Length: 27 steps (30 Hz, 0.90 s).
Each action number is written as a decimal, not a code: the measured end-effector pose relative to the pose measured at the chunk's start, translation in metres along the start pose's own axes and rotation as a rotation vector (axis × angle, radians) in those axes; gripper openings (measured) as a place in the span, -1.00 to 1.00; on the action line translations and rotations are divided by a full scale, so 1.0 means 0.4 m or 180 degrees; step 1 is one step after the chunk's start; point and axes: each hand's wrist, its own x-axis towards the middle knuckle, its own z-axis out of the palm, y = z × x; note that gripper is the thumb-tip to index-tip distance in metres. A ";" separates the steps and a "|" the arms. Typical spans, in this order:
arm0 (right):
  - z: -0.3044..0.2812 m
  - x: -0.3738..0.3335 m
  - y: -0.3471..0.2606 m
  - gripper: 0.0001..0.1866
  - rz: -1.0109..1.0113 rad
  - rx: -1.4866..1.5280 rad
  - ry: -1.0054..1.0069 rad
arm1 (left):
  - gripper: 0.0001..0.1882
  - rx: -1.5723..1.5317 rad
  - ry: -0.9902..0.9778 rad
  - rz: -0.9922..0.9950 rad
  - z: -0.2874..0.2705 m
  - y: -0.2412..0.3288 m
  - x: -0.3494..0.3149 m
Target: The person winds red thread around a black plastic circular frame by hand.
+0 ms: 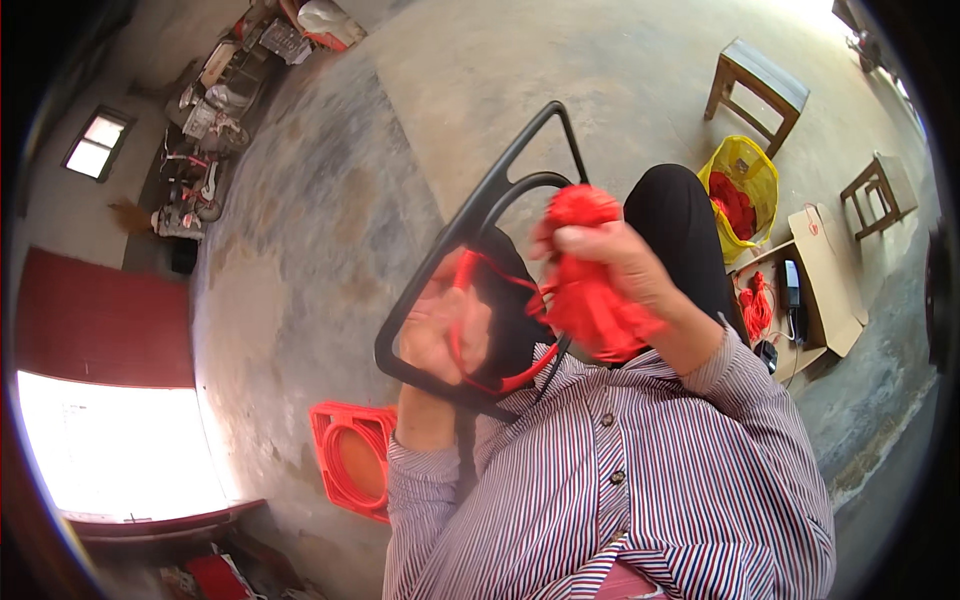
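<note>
My right hand (618, 258) is closed around a bunched red bundle of soft, thin material (592, 315), with one rounded end above my fist and a loose, blurred end below. My left hand (440, 330) shows through the opening of a black frame (420, 295) with rounded corners and a curved inner bar. A red loop (520, 378) curves across the frame's opening, past the fingers of my left hand. A thin red strand runs from near that loop toward the bundle. Motion smears my left fingers, so their grip is unclear. The frame lies tilted above my lap.
Stacked red frames (352, 455) lie on the floor at left. To the right stand a yellow bag (765, 190) with red material, an open cardboard box (835, 285) holding a red cord bundle (755, 305), and two stools, one wooden-legged (765, 85), one smaller (885, 195).
</note>
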 end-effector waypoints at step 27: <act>-0.272 0.063 -0.085 -0.79 -0.1013 0.1389 0.0246 | -0.48 -0.0363 0.0133 -0.0337 -0.066 0.006 0.033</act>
